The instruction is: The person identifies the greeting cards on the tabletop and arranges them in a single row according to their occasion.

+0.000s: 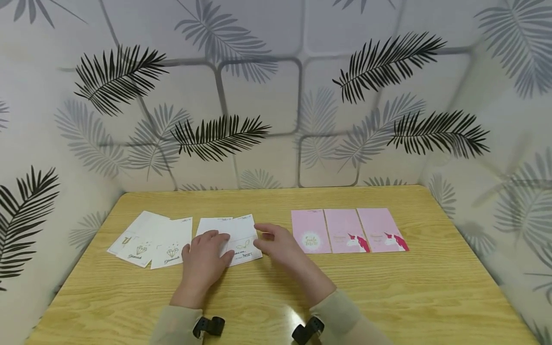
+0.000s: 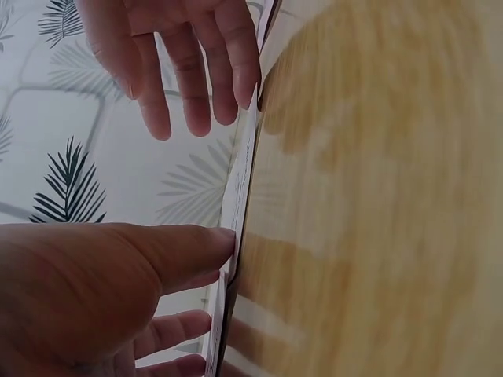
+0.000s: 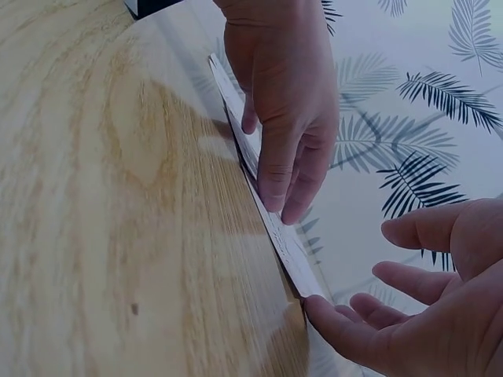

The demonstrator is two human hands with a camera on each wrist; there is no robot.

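Two overlapping white cards lie in the middle of the table. On the right-hand one, a white card [image 1: 245, 229], are gold wings and the word "heart". My left hand [image 1: 204, 258] rests over the other white card [image 1: 215, 223], its thumb reaching onto the card with wings. My right hand [image 1: 282, 245] is at the right edge of the card with wings. In the right wrist view a finger of the right hand [image 3: 424, 302] touches the card's edge [image 3: 291, 259], while the other fingers are spread apart and hold nothing.
To the left, several white cards [image 1: 178, 232] with gold diamond prints lie fanned and overlapping. On the right, a pink card with a round white print [image 1: 307, 225] sits beside two pink unicorn cards [image 1: 342, 223]. A leaf-patterned backdrop [image 1: 267, 163] rises around the wooden table [image 1: 388, 292].
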